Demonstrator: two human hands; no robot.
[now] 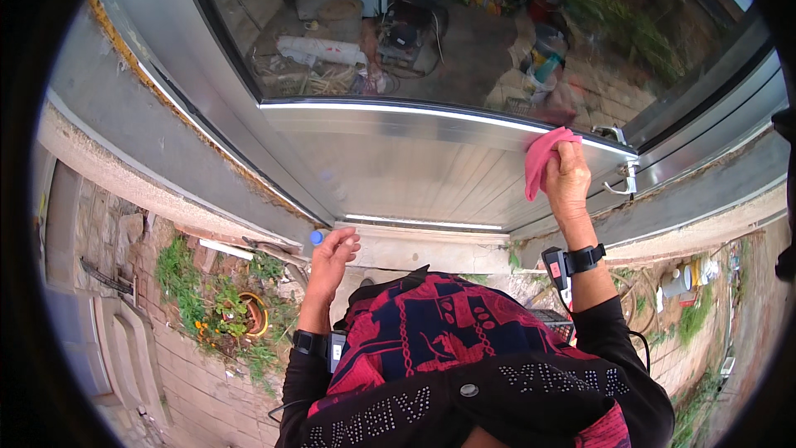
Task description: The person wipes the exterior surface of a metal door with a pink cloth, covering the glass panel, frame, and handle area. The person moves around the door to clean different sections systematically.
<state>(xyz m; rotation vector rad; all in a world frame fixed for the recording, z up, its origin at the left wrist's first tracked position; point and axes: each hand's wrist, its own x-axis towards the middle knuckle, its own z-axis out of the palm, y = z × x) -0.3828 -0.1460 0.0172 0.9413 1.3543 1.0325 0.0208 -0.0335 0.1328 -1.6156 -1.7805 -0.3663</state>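
My right hand (569, 180) grips a folded pink cloth (540, 162). The cloth lies against the upper edge of the metal lower panel (398, 162) of a glazed door, just below the glass (466, 56). To the right of that hand is a lever door handle (622, 179). My left hand (333, 261) hangs in front of the doorway's lower left corner, empty, its fingers loosely bent and apart. A blue bottle cap (317, 237) shows right beside its knuckles; the hand hides whatever is below the cap. Whether hand and cap touch, I cannot tell.
A concrete doorstep (423, 252) runs along the door's foot. Grey door jambs flank both sides. At left a potted plant (252, 314) stands among weeds beside brick paving (193, 386). A dark plastic crate (553, 322) sits behind my right side. Stored clutter shows through the glass.
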